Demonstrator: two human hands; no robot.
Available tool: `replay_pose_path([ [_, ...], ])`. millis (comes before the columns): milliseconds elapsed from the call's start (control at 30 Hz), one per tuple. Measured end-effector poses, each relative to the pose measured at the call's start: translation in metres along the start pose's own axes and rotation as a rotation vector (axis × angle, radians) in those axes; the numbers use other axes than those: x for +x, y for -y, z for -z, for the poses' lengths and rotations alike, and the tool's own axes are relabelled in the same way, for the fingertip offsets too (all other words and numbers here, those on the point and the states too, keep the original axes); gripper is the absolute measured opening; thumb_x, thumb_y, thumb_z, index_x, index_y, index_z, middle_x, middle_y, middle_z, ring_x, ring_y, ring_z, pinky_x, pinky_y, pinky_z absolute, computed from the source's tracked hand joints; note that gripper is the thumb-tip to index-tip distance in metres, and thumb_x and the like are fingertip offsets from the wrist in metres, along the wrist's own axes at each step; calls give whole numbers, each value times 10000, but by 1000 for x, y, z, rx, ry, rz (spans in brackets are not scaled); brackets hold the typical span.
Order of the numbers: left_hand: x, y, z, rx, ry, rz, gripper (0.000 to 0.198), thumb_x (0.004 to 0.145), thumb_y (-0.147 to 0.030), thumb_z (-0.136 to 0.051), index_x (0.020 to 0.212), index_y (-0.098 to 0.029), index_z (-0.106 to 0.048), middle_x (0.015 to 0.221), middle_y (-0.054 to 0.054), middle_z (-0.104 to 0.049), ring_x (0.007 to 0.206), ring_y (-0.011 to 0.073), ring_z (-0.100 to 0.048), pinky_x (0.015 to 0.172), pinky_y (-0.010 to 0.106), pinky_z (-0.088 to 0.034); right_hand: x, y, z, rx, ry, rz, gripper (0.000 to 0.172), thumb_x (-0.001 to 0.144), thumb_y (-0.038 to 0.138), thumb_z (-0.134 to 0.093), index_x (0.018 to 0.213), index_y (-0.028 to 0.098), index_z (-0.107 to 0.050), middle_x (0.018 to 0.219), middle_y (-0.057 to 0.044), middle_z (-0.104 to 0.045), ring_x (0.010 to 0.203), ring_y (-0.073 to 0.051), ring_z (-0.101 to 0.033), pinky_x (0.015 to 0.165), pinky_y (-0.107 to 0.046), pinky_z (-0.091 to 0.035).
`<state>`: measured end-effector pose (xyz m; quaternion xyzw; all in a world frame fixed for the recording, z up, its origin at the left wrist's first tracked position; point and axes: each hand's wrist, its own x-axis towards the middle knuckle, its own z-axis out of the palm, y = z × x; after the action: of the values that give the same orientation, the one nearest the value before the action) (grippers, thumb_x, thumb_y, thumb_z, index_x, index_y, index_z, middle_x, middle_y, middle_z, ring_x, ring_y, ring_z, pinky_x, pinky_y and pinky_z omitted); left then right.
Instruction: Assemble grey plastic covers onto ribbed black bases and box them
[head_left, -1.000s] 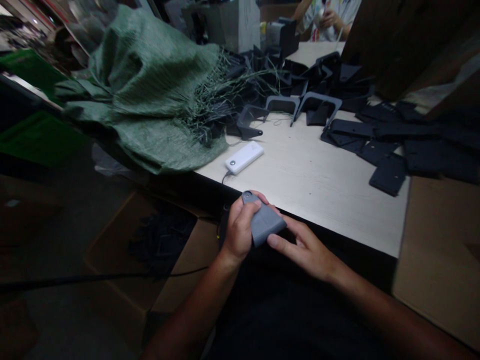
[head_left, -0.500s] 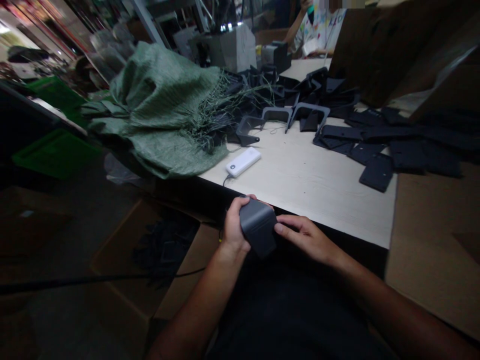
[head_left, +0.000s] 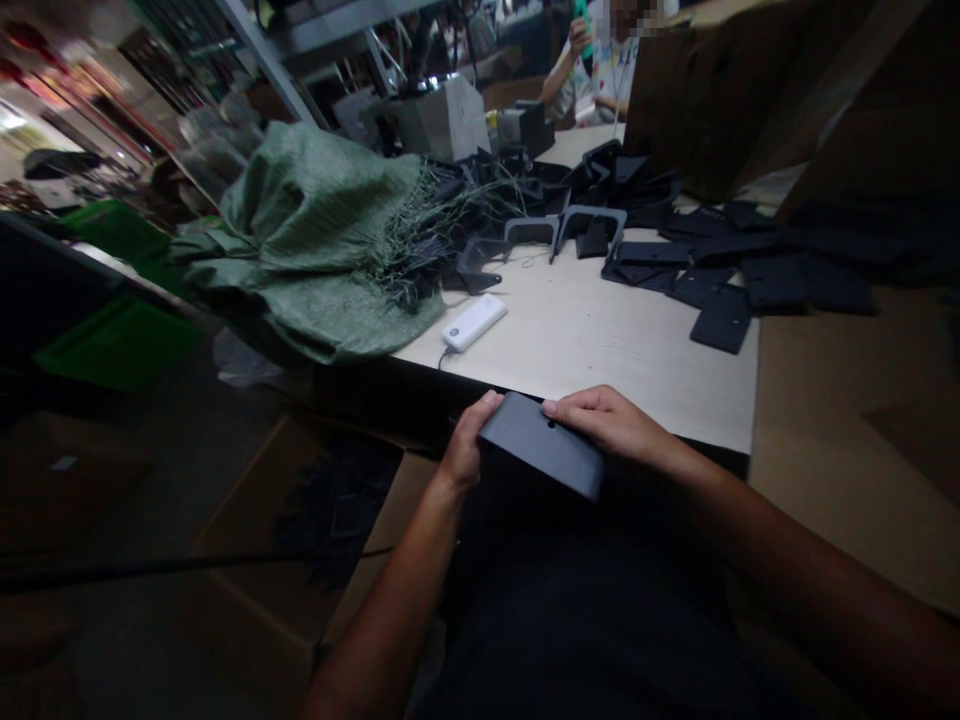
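A flat, dark grey rectangular plastic piece point(head_left: 541, 447) with a small hole near its far edge is held in front of my body, just below the table edge. My left hand point(head_left: 469, 440) grips its left end, thumb and fingers around the corner. My right hand point(head_left: 600, 420) rests over its far edge, with the fingers on top. The underside of the piece is hidden. A white power bank point(head_left: 474, 322) with a thin cable lies on the table beyond my left hand.
The pale wood table point(head_left: 577, 360) holds several flat black plates point(head_left: 721, 318) and black U-shaped frames point(head_left: 531, 232). A green woven sack point(head_left: 315, 250) lies at its left end. A cardboard box point(head_left: 300, 560) with dark pieces sits below left. A co-worker point(head_left: 592, 70) sits beyond the table.
The grey piece has turned from standing on end to lying nearly flat, its broad face showing. My right hand has moved onto its far edge. The view has shifted slightly.
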<state>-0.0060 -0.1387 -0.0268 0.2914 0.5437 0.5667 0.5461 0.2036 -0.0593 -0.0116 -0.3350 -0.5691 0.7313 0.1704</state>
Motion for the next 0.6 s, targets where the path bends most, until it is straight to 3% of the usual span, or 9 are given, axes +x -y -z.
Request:
replay_pose_path([
  [100,-5,-3,1,-27,129,37,433,787,-557,-780,840,-130,-731,694,32,-634,601,145,-530,580,265,-412,4,4,-1,7,-7,-2,532,782,686,-794,781,156,-746,626,2,-638,524,-111,-497,501,-246,-337],
  [167,-8,-4,2,-52,107,23,397,719,-489,-834,834,-125,-725,678,24,-618,573,138,-519,540,256,-398,4,9,0,-60,-71,108,486,813,648,-782,881,167,-790,755,-34,-728,636,-156,-603,584,-273,-432],
  [267,-11,-6,3,-109,-18,-71,355,705,-462,-810,813,-140,-705,684,9,-611,575,126,-526,529,235,-407,-3,20,5,-278,-357,369,408,884,565,-753,1028,189,-815,1004,-76,-792,899,-228,-698,807,-340,-514],
  [367,-14,-10,3,-173,-170,-194,335,718,-460,-751,847,-155,-701,734,5,-644,614,127,-560,550,223,-442,-16,26,9,-357,-615,484,398,926,557,-722,1029,182,-808,996,-93,-793,930,-246,-702,846,-370,-517],
  [400,-15,-12,2,-199,-219,-227,343,710,-456,-743,870,-156,-702,755,12,-658,630,139,-579,548,229,-453,-19,26,8,-340,-614,477,412,934,572,-709,993,177,-806,944,-92,-788,890,-238,-698,818,-364,-519],
  [467,-18,-13,2,-236,-269,-279,353,703,-446,-739,903,-159,-699,785,23,-670,651,164,-603,542,248,-469,-22,23,1,-259,-473,400,455,923,614,-709,924,168,-802,858,-84,-775,800,-207,-681,750,-334,-520],
  [533,-23,-13,2,-222,-221,-319,312,729,-437,-740,882,-170,-685,762,12,-643,638,157,-579,548,248,-460,-18,17,-9,-103,-259,249,504,864,655,-757,883,153,-793,831,-82,-768,728,-173,-663,685,-298,-522],
  [600,-28,-12,5,-136,-111,-352,274,760,-424,-760,845,-176,-678,720,-4,-601,616,134,-524,563,235,-430,-11,11,-20,113,-126,122,543,807,678,-803,865,139,-774,823,-86,-763,689,-158,-662,652,-281,-535],
])
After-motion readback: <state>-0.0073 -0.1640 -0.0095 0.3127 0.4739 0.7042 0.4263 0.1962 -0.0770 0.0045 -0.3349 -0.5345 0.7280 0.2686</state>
